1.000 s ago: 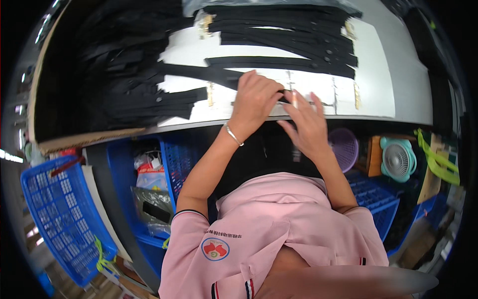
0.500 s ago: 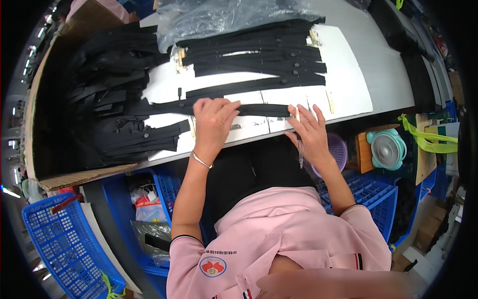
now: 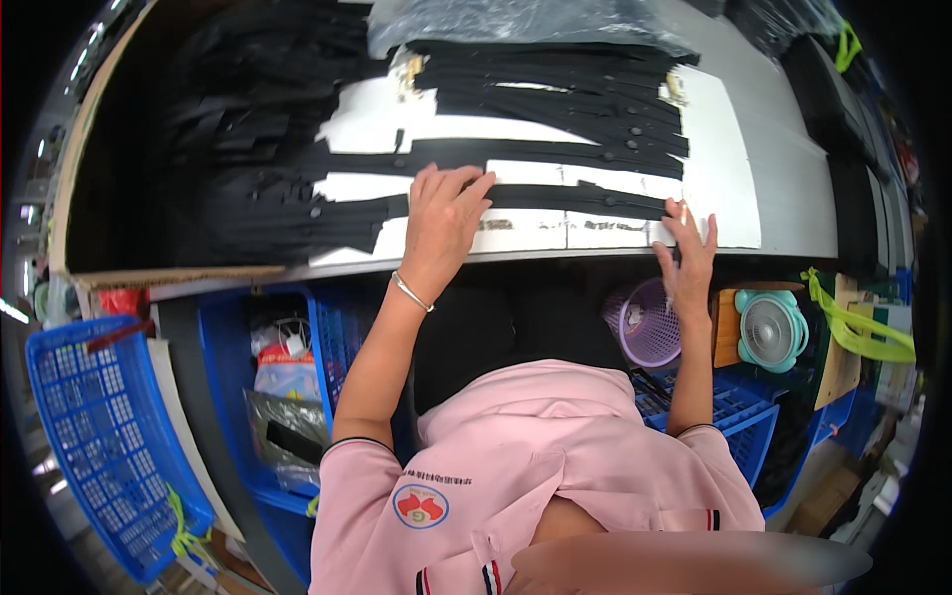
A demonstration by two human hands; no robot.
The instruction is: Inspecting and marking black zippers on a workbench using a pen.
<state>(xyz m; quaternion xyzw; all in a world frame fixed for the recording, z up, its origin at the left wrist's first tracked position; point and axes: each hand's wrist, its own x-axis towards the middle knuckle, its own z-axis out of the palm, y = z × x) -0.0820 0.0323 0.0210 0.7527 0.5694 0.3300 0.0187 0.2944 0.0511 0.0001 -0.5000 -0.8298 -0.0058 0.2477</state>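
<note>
A long black fabric strip (image 3: 580, 200) lies across the white board (image 3: 729, 174) in front of me. My left hand (image 3: 446, 216), with a bracelet at the wrist, is over the strip's left part, fingers bent and closed on it. At the strip's right end, the fingertips of my right hand (image 3: 689, 248) touch it, thumb apart below. A slim, pale, pen-like tool (image 3: 684, 214) sits between the right fingers, mostly hidden. Just beyond lies another black strip (image 3: 555, 154) with a small round dark piece on it.
More black strips (image 3: 555, 102) lie in a row farther back, beside clear plastic wrap (image 3: 526, 25). A cardboard box (image 3: 178, 278) full of black strips is at left. Below the table edge are blue baskets (image 3: 109, 446), a purple basket (image 3: 650, 327) and a small fan (image 3: 772, 329).
My right hand has moved right along the front strip to its end. The left hand has shifted slightly right, and more of the strip lies straight on the board between them.
</note>
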